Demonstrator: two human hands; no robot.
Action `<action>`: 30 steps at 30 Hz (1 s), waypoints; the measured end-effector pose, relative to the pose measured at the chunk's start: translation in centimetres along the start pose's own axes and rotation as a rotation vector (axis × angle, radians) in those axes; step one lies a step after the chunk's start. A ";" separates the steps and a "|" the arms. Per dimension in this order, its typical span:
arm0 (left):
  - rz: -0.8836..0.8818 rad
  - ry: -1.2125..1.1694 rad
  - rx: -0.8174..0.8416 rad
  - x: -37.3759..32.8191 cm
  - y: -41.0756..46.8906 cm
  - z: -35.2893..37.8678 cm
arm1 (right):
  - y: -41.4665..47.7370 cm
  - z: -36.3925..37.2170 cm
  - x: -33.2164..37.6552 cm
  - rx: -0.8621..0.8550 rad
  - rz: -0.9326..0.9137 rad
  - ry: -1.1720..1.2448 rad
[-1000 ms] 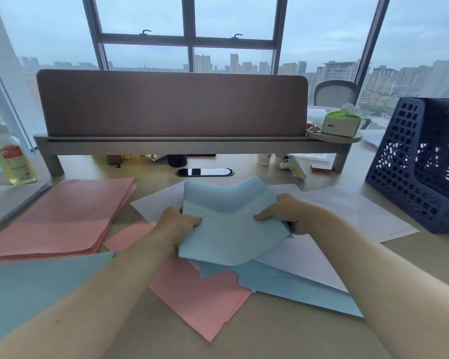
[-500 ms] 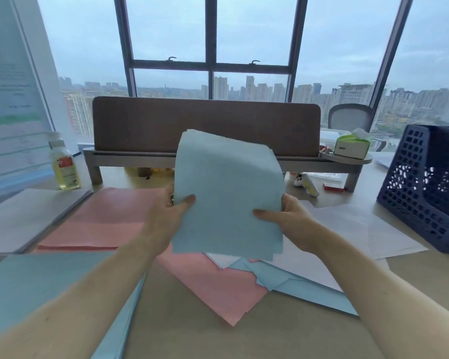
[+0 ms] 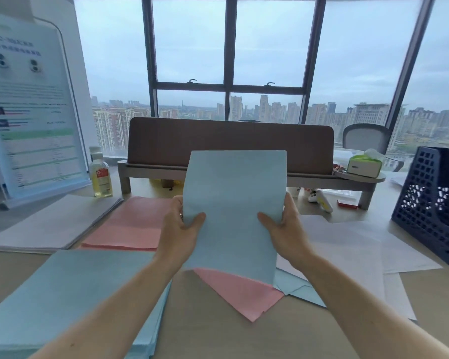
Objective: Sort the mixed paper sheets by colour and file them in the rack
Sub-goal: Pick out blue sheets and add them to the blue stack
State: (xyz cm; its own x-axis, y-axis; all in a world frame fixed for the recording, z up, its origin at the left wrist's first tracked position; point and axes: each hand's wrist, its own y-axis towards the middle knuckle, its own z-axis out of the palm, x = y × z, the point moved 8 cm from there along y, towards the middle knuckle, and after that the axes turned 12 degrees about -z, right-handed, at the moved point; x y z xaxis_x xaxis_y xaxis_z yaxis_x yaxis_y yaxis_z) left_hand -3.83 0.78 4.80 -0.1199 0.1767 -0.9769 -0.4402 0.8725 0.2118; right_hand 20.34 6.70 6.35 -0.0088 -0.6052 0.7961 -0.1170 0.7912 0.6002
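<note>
- Sheets of blue paper [image 3: 233,203] stand upright in the air above the surface [image 3: 213,332]. The left hand [image 3: 178,234] holds their left edge and the right hand [image 3: 287,234] their right edge.
- Each thumb lies on the near face and the other fingers [image 3: 290,203] curl behind, so both hands pinch the paper low on its sides.
- The held paper hides the middle of the brown divider screen [image 3: 161,143] and part of the mixed heap beneath.
- Under the hands the heap shows a pink sheet [image 3: 241,291], blue corners [image 3: 300,291] and white sheets [image 3: 347,244] spreading rightward.
- The dark blue perforated rack [image 3: 430,203] stands at the right edge, well apart from the held paper. The white sheets lie between them and reach close to its foot.
- On the left lie a blue pile [image 3: 62,294] nearest, a pink pile [image 3: 130,224] behind it and a white pile [image 3: 55,221] beside that.
- Farther back are a bottle [image 3: 100,174] of yellow liquid, a printed display stand [image 3: 31,112], a tissue box [image 3: 364,165] on the shelf and an office chair [image 3: 366,136].
</note>
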 end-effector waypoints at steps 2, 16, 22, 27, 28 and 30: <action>0.026 0.003 -0.007 -0.6 0.0 -0.1 | 0.1 -0.1 0.5 -0.023 -0.021 -0.014; -0.048 0.035 0.181 1.1 -2.0 -0.6 | -5.3 -0.5 -0.7 -0.076 0.376 -0.139; -0.051 -0.017 0.182 1.4 -2.2 -0.5 | -2.7 -0.3 0.3 -0.103 0.014 -0.172; -0.111 0.014 0.201 2.3 -2.7 0.1 | -4.1 0.8 -1.5 -0.050 0.078 -0.107; -0.111 0.024 0.197 2.3 -2.9 0.1 | -4.0 0.8 -1.2 -0.053 0.082 -0.142; -0.143 -0.030 0.168 1.6 -3.2 -0.8 | -2.9 1.7 0.3 -0.047 0.064 -0.199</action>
State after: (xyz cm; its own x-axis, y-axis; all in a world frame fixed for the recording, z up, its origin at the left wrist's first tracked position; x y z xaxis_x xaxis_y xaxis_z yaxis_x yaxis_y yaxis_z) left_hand -3.35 -2.05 2.60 -0.0388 0.0572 -0.9976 -0.2964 0.9528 0.0661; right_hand 18.97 4.02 4.72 -0.2113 -0.5551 0.8045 -0.0639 0.8292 0.5553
